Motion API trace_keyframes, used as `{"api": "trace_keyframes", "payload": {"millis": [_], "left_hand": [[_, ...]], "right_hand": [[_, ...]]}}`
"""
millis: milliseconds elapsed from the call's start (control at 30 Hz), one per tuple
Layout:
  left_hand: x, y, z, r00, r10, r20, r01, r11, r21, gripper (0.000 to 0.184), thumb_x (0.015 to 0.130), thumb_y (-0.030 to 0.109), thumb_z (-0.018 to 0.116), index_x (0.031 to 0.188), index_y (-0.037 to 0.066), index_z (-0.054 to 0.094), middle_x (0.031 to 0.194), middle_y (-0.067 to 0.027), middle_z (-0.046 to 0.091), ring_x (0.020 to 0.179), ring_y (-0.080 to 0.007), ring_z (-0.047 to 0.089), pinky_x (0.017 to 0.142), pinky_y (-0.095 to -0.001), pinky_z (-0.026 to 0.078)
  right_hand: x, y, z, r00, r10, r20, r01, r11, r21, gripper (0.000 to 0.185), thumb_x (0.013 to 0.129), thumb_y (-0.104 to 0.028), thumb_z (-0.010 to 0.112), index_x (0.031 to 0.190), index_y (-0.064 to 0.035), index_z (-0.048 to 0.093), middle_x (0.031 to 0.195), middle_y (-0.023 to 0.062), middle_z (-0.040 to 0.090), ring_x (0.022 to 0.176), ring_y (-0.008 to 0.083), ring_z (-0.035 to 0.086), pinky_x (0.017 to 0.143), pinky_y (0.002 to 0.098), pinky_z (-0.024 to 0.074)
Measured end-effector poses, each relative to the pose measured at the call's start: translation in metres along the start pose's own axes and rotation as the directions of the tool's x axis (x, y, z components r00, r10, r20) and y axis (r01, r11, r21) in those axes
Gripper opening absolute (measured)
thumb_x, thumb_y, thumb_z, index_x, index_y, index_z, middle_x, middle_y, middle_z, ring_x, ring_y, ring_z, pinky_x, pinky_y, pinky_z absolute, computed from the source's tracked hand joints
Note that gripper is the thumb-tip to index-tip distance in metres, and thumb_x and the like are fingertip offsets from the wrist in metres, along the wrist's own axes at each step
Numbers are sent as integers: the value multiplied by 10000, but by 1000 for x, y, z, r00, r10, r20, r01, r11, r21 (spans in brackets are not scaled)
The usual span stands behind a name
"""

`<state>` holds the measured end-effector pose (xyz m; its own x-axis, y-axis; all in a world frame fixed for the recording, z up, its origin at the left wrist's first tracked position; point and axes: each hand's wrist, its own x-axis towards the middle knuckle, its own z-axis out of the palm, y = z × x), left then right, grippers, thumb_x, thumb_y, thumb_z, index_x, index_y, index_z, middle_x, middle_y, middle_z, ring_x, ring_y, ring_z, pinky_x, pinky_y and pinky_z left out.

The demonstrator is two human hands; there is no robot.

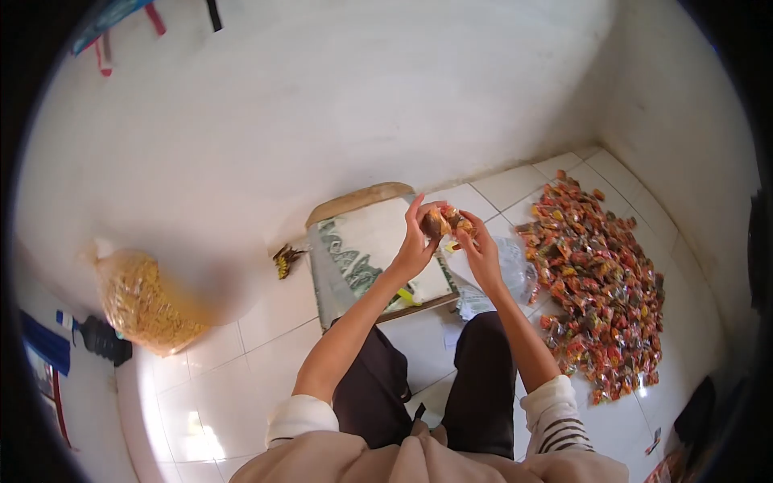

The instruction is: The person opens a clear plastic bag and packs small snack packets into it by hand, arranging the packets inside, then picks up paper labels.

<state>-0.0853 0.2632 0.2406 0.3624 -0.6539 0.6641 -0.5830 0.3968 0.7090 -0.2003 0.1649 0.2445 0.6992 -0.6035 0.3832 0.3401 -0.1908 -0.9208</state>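
Observation:
Over a low table (378, 241), my left hand (415, 248) is closed around a small wrapped snack packet (436, 222), shiny and brown-orange. Similar packets (461, 222) are gripped in the fingers of my right hand (481, 251), close beside the left. Exactly how many packets are held I cannot tell. The table has a whitish top with a green patterned strip and a wooden edge. On it, near my left forearm, lies a yellow-green object (408, 296), too small to name.
A large heap of wrapped snack packets (600, 298) spreads over the tiled floor at right. Clear plastic bags (515, 267) and papers (473, 303) lie beside the table. At left stands a big clear bag of yellow snacks (145, 302); a crumpled yellow-black wrapper (285, 262) lies nearer.

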Motion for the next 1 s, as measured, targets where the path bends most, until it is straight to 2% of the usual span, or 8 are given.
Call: {"api": "trace_keyframes", "payload": {"millis": [100,300,533,600,667,700,833,1000], "left_hand": [[-19,-6,-27,989,136,-58,-120,968,218,802,719,-148,513,1350,106,86,1242,-112,449,1216,-298,377,1064,-519,90],[-32,-3,-66,963,195,184,-262,832,488,788,749,-60,550,1369,133,103,1343,-67,390,1181,-298,428,1083,-495,68],[-47,22,-85,987,-159,-2,140,869,475,883,621,-48,551,1385,160,160,1413,-108,246,1317,-281,218,1090,-427,66],[-59,3,-87,977,-165,-138,209,883,421,815,726,124,614,1390,177,145,1422,-138,188,1344,-247,112,1054,-477,176],[-64,7,-88,722,-615,-316,509,782,-359,763,812,338,607,1390,196,129,1421,-153,168,1315,-233,200,984,-435,318],[-64,21,-91,660,-719,-218,581,672,-459,660,849,432,546,1363,192,208,1368,-146,270,1228,-201,340,910,-327,394],[-75,-7,-108,828,-526,-195,498,849,-176,464,876,336,544,1236,94,379,1103,-86,476,1028,-152,478,878,-264,395],[-91,-18,-126,751,-646,-134,596,752,-283,464,893,363,504,1251,101,368,1127,-94,452,1079,-170,453,899,-296,389]], "right_hand": [[0,2,31,984,93,149,-70,986,-154,545,783,-215,676,1229,-35,420,1056,107,570,914,152,576,770,260,472],[5,24,77,963,119,243,-90,988,-126,601,736,-189,724,1196,16,396,1031,122,569,910,163,574,760,268,473],[-5,61,104,988,123,91,-135,982,136,469,747,-46,669,1151,-30,434,1030,100,566,929,173,575,789,275,468],[-10,56,108,999,-22,27,22,1000,20,511,717,-23,677,1163,-36,427,1049,115,560,944,181,572,814,280,458],[-17,46,114,997,9,74,-7,1000,-21,560,683,-3,687,1173,-38,418,1078,131,544,983,201,556,849,298,441],[-21,48,118,984,-66,167,82,993,-90,589,674,0,693,1189,-37,410,1107,139,525,1013,214,540,866,306,432],[-35,54,141,974,-54,221,85,988,-132,703,636,-16,731,1243,-15,377,1188,149,467,1083,251,495,900,329,409],[-34,77,155,974,-125,187,174,945,-278,659,643,-55,745,1213,9,421,1115,162,504,1029,267,519,872,338,429]]}}
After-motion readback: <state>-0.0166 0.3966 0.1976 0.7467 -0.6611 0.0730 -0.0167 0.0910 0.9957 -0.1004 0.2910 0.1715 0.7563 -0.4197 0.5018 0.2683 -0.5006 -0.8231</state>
